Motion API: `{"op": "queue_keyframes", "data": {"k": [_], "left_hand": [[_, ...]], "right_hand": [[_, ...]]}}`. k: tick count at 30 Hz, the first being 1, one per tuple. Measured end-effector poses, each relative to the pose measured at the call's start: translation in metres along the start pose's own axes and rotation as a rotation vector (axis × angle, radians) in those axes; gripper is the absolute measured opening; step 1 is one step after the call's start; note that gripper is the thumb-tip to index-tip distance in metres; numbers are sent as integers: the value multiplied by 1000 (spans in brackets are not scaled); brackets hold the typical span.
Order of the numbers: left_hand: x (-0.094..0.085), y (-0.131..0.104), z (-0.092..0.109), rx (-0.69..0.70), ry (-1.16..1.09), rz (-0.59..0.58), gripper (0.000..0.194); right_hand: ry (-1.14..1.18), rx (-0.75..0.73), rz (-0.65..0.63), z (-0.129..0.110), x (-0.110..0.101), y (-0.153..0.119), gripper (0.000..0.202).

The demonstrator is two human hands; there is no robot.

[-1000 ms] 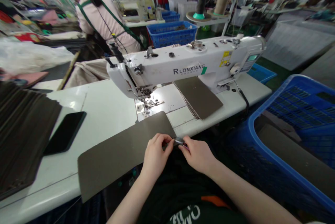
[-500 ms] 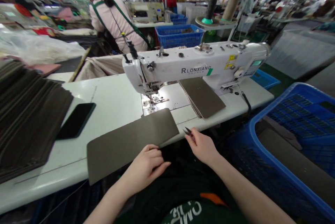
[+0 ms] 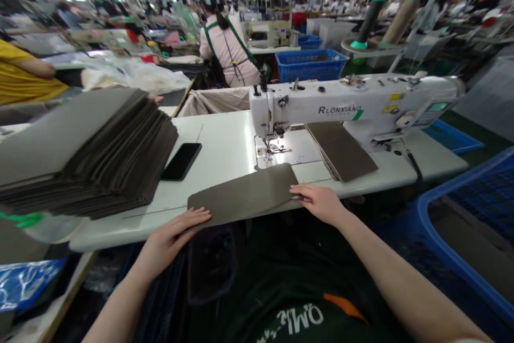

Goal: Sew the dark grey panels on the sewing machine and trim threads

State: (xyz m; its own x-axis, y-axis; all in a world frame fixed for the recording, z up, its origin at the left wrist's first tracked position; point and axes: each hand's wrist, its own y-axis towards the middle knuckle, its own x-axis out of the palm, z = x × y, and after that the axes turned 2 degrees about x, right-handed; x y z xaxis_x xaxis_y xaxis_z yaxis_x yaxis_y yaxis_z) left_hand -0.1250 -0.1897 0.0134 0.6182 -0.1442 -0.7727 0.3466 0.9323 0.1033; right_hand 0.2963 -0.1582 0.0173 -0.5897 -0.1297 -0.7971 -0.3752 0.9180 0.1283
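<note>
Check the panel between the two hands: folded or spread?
Spread. The brown panel lies flat on the white table, no fold visible; left hand rests on its left end, right hand at its right end.

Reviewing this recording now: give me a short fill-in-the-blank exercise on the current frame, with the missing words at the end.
1. The left hand rests its fingers on one end of the flat panel; at the other end is the ____ hand.
2. The flat black object between the tall stack and the sewing machine is a ____.
3. The large lettering on the machine reads ____.
4. The basket near the right forearm is coloured ____.

Missing words: right; phone; RLONXIANG; blue.
</note>
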Motion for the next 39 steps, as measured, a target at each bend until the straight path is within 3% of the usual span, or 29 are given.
{"op": "queue_keyframes", "data": {"k": [2,6,9,12,23,29,36,39], "left_hand": [[-9,-3,17,-89,-113,127,29],[-20,-4,63,-353,-331,427,32],[-23,-3,96,-617,-571,385,43],[-23,-2,119,-735,-752,340,50],[-18,-3,150,-697,-790,343,48],[-25,-4,155,-651,-790,241,46],[-11,-1,162,-611,-767,312,43],[-30,0,154,-567,-634,288,46]], "right_hand": [[142,23,39,-4,-11,-2,23],[412,168,200,-18,-37,-13,32],[565,305,219,-26,-52,-25,39],[709,374,175,-29,-61,-36,40],[827,471,131,-17,-56,-52,39],[827,503,100,-10,-52,-58,41],[824,542,100,-5,-51,-60,44],[870,532,106,-6,-48,-60,42]]}}
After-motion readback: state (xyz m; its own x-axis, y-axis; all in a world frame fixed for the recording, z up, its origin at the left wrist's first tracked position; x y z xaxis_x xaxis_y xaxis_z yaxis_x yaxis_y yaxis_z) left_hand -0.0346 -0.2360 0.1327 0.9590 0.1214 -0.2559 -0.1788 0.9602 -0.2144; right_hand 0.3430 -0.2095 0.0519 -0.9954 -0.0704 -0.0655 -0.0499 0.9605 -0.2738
